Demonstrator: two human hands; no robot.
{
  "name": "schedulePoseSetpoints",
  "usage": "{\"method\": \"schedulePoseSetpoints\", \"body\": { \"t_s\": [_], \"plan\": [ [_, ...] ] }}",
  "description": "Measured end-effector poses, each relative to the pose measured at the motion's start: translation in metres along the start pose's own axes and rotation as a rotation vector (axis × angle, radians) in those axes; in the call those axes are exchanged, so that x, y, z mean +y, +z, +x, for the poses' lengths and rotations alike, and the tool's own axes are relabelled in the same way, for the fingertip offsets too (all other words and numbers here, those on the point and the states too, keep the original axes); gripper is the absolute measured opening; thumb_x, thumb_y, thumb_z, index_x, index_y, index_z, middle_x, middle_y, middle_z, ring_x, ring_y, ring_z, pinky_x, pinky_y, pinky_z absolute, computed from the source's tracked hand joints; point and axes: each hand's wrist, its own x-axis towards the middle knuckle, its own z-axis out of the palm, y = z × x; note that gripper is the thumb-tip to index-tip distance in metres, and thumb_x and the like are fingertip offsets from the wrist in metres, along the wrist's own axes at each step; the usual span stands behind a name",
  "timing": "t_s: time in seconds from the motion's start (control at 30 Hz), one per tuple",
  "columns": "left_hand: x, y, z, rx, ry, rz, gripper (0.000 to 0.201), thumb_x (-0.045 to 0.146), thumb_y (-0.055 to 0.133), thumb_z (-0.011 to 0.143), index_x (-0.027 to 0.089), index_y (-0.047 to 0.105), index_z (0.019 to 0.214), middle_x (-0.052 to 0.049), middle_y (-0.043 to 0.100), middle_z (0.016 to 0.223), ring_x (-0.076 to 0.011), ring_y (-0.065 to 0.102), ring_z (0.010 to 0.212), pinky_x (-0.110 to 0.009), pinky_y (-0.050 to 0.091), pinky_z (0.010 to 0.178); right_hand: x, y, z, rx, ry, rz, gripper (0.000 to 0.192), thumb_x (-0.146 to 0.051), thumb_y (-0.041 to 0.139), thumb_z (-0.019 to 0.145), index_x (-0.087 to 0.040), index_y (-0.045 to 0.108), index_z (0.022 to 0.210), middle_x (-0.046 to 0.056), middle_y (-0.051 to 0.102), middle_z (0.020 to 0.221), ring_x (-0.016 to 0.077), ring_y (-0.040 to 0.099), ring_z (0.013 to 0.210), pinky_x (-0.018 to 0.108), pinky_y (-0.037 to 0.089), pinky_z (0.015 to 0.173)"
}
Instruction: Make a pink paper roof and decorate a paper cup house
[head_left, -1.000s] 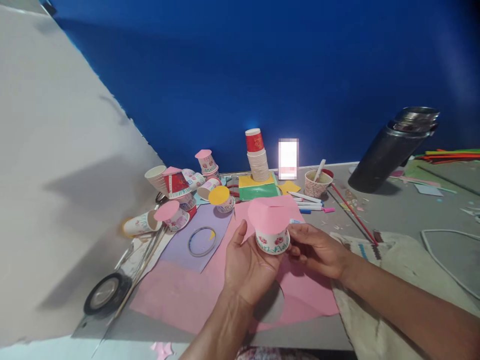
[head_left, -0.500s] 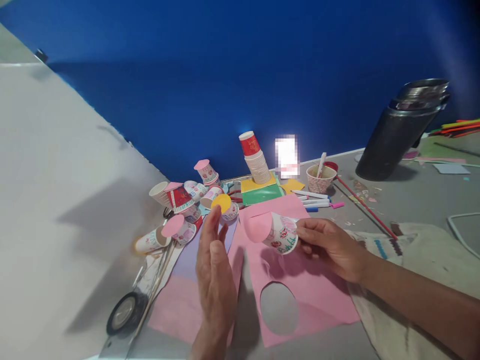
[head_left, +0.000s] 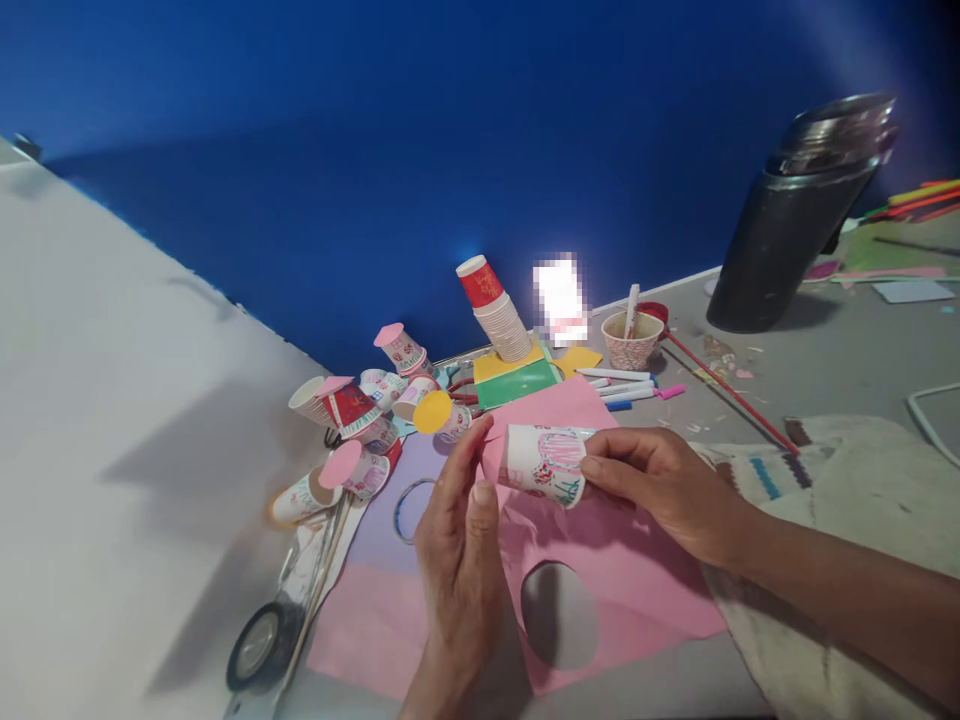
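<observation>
My right hand (head_left: pixel 664 485) grips a small white paper cup (head_left: pixel 547 463) with red flowers and green marks, held on its side above the pink paper. A pink paper disc covers its mouth, which faces left. My left hand (head_left: pixel 456 535) stands flat and upright with the fingers pressed against that covered end. Under both hands lies a pink paper sheet (head_left: pixel 637 570) with a round hole (head_left: pixel 559 613) cut out of it.
Several decorated cups with paper lids (head_left: pixel 360 410) lie heaped at the left. A stack of cups (head_left: pixel 499 312), coloured paper (head_left: pixel 517 378), markers (head_left: pixel 622 385), a cup with a stick (head_left: pixel 631 345) and a black flask (head_left: pixel 799 225) stand behind. A tape roll (head_left: pixel 256 647) lies near left; cloth (head_left: pixel 847 470) at right.
The cup went from upright between both hands to lying on its side in my right hand. My left hand let go, opened flat, then came back against the covered mouth.
</observation>
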Motion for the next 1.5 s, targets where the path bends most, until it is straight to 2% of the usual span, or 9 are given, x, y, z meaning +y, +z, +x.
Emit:
{"method": "schedulePoseSetpoints", "body": {
  "t_s": [0.2, 0.37, 0.47, 0.63, 0.77, 1.07, 1.17, 1.27, 1.5],
  "plan": [
    [-0.013, 0.0, 0.009, -0.047, -0.113, -0.166, 0.045, 0.054, 0.074, 0.097, 0.026, 0.079, 0.132, -0.011, 0.075, 0.142, -0.0365, 0.064, 0.141, -0.05, 0.05, 0.122, -0.002, 0.001, -0.002, 0.005, 0.018, 0.091, 0.038, -0.045, 0.087, 0.08, -0.018, 0.066, 0.065, -0.006, 0.056, 0.055, 0.0055, 0.04, 0.048, 0.02, 0.03, 0.045],
    [-0.017, 0.0, 0.018, -0.16, -0.198, -0.275, 0.049, 0.046, 0.087, 0.087, 0.026, 0.08, 0.131, -0.012, 0.074, 0.144, -0.0361, 0.064, 0.141, -0.044, 0.056, 0.116, 0.002, 0.003, -0.005, -0.045, 0.115, 0.212, 0.035, -0.047, 0.085, 0.082, -0.019, 0.066, 0.072, 0.0, 0.071, 0.056, 0.0112, 0.061, 0.047, 0.021, 0.049, 0.048],
    [-0.016, 0.001, 0.021, -0.197, -0.241, -0.308, 0.052, 0.039, 0.092, 0.081, 0.025, 0.08, 0.13, -0.013, 0.076, 0.141, -0.0364, 0.065, 0.14, -0.043, 0.057, 0.113, -0.001, 0.005, -0.004, -0.053, 0.116, 0.244, 0.032, -0.043, 0.083, 0.083, -0.019, 0.064, 0.071, 0.002, 0.074, 0.059, 0.0129, 0.067, 0.048, 0.022, 0.053, 0.048],
    [-0.013, 0.005, 0.022, -0.208, -0.304, -0.386, 0.042, 0.048, 0.082, 0.089, 0.023, 0.084, 0.123, -0.013, 0.079, 0.136, -0.0352, 0.069, 0.135, -0.041, 0.06, 0.109, -0.006, 0.006, -0.005, -0.057, 0.109, 0.265, 0.029, -0.038, 0.082, 0.082, -0.019, 0.064, 0.069, 0.001, 0.072, 0.057, 0.0128, 0.068, 0.049, 0.022, 0.056, 0.049],
    [-0.012, 0.008, 0.022, -0.23, -0.381, -0.416, 0.046, 0.058, 0.073, 0.095, 0.023, 0.083, 0.123, -0.013, 0.077, 0.139, -0.0334, 0.068, 0.136, -0.042, 0.06, 0.11, -0.008, 0.007, -0.007, -0.051, 0.087, 0.242, 0.018, -0.024, 0.074, 0.082, -0.02, 0.063, 0.068, -0.001, 0.071, 0.057, 0.0121, 0.068, 0.051, 0.022, 0.057, 0.052],
    [-0.011, 0.014, 0.022, -0.25, -0.485, -0.478, 0.054, 0.068, 0.063, 0.098, 0.023, 0.081, 0.124, -0.012, 0.071, 0.146, -0.0323, 0.063, 0.139, -0.048, 0.052, 0.118, -0.007, 0.009, -0.011, -0.044, -0.002, 0.02, 0.018, -0.017, 0.064, 0.085, -0.021, 0.058, 0.068, -0.004, 0.066, 0.057, 0.0086, 0.055, 0.044, 0.02, 0.043, 0.045],
    [-0.012, 0.014, 0.023, -0.284, -0.498, -0.511, 0.055, 0.067, 0.061, 0.1, 0.022, 0.079, 0.126, -0.013, 0.071, 0.144, -0.033, 0.064, 0.137, -0.051, 0.05, 0.12, 0.0, 0.011, -0.011, -0.041, -0.098, -0.124, 0.021, -0.016, 0.062, 0.088, -0.021, 0.056, 0.069, -0.005, 0.063, 0.058, 0.0071, 0.051, 0.045, 0.02, 0.039, 0.048],
    [-0.013, 0.014, 0.021, -0.302, -0.527, -0.532, 0.057, 0.067, 0.061, 0.1, 0.02, 0.078, 0.127, -0.015, 0.073, 0.141, -0.0337, 0.064, 0.138, -0.052, 0.048, 0.121, 0.009, 0.013, -0.011, -0.013, -0.3, -0.307, 0.023, -0.019, 0.067, 0.09, -0.021, 0.054, 0.071, -0.005, 0.059, 0.061, 0.0074, 0.046, 0.052, 0.022, 0.035, 0.051],
    [-0.02, 0.019, 0.01, -0.164, -0.465, -0.589, 0.061, 0.072, 0.059, 0.097, 0.022, 0.078, 0.127, -0.016, 0.074, 0.141, -0.0364, 0.067, 0.135, -0.053, 0.054, 0.112, 0.013, 0.018, -0.023, 0.015, -0.816, -0.865, 0.02, -0.016, 0.058, 0.102, -0.02, 0.06, 0.082, 0.001, 0.065, 0.075, 0.0151, 0.055, 0.066, 0.03, 0.038, 0.059]
  ]
}}
